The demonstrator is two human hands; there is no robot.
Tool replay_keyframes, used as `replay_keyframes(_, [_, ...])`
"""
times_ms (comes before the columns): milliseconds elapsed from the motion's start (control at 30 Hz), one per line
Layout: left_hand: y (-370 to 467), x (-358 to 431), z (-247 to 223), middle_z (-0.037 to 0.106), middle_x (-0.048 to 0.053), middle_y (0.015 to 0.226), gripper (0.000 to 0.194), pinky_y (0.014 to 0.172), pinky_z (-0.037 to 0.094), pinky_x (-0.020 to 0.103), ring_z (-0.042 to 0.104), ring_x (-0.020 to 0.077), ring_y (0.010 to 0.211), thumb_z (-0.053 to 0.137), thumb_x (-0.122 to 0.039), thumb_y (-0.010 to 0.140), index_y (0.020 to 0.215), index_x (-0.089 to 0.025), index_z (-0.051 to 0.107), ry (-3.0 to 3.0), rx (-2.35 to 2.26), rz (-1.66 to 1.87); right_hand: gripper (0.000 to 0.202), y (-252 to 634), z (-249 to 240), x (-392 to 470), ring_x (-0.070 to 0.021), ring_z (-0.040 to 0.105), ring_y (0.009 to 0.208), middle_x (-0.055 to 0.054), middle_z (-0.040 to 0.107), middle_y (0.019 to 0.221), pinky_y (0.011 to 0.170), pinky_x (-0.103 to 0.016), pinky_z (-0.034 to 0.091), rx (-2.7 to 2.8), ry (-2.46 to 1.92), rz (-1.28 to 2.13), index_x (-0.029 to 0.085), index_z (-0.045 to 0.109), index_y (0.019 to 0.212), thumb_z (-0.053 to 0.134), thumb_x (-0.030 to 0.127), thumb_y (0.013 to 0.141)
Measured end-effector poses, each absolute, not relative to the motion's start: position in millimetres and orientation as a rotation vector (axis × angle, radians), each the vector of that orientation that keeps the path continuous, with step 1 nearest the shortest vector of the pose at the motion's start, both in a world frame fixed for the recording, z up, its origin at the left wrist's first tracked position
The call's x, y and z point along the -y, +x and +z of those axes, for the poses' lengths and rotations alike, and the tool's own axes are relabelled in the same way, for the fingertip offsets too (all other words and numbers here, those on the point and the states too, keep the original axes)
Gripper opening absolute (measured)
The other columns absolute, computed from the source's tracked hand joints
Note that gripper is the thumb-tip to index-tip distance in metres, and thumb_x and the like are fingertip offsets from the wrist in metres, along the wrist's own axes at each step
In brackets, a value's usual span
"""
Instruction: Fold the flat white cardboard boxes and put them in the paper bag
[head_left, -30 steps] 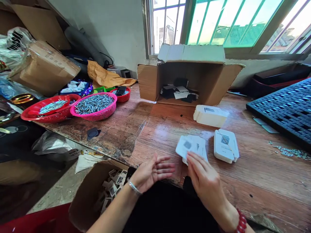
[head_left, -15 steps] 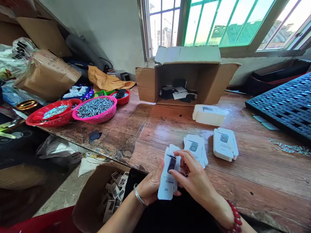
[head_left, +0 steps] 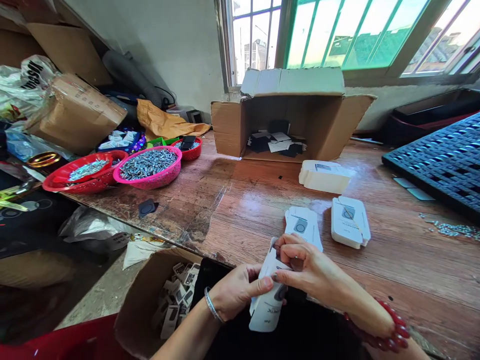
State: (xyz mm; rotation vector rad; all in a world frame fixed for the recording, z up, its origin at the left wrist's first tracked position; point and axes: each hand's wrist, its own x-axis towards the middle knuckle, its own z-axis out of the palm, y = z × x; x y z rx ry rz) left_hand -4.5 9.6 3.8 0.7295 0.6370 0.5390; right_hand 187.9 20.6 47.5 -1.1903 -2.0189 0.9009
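A white printed packaging box [head_left: 267, 312], partly opened out from flat, is tilted between my two hands over my lap. My left hand [head_left: 240, 290] closes round its left side, thumb across the front. At the box's upper end my right hand [head_left: 303, 262] pinches the edge, fingers curled and partly hiding the print. Just beyond, a stack of flat printed boxes [head_left: 305, 225] lies on the table. To its right is another stack held by a band [head_left: 348, 220], and a third stack [head_left: 326, 176] lies farther back.
An open cardboard box [head_left: 292, 115] with dark and white pieces stands at the back. Pink [head_left: 150, 182] and red baskets [head_left: 56, 186] of metal parts sit at left. A black lattice tray [head_left: 442, 155] lies right. A carton [head_left: 131, 300] of small boxes stands below left.
The box in my hands has gone from nearly flat to opened out and has shifted slightly right and down. My right hand has moved to its upper edge; my left thumb now crosses its front.
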Motion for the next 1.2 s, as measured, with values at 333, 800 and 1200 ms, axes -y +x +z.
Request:
replay_keyframes(333, [-5.9,-12.4,9.8,0.075,0.008,0.090,0.059,0.073,0.046,0.027,0.068,0.0216,0.084,0.082,-0.056,0.068,0.111,-0.017,0.073,0.743,-0.686,0.737,0.041,172.4,23.8,-18.3,-0.0245,0.069,0.090,-0.008,0.074,0.094,0.078,-0.037,0.058,1.274,-1.103,1.413,0.020,0.070,0.102,0.070,0.054,0.080])
replay_keyframes(800, [2.9,-16.9,4.8,0.075,0.004,0.068,0.042,0.060,0.045,0.026,0.059,0.0161,0.059,0.089,-0.050,0.057,0.075,-0.013,0.080,0.764,-1.096,1.099,0.030,156.9,14.7,-14.8,-0.0177,0.060,0.065,-0.002,0.070,0.073,0.059,-0.028,0.052,1.240,-1.132,1.291,0.018,0.072,0.081,0.071,0.048,0.081])
replay_keyframes(1200, [3.3,-14.6,1.6,0.074,0.004,0.093,0.062,0.074,0.052,0.028,0.070,0.0203,0.081,0.086,-0.031,0.067,0.120,-0.023,0.054,0.935,-1.152,1.237,0.017,150.2,-0.7,-13.7,-0.0186,0.065,0.061,-0.002,0.070,0.070,0.054,-0.026,0.052,1.397,-1.250,0.983,0.020,0.065,0.091,0.062,0.036,0.089])
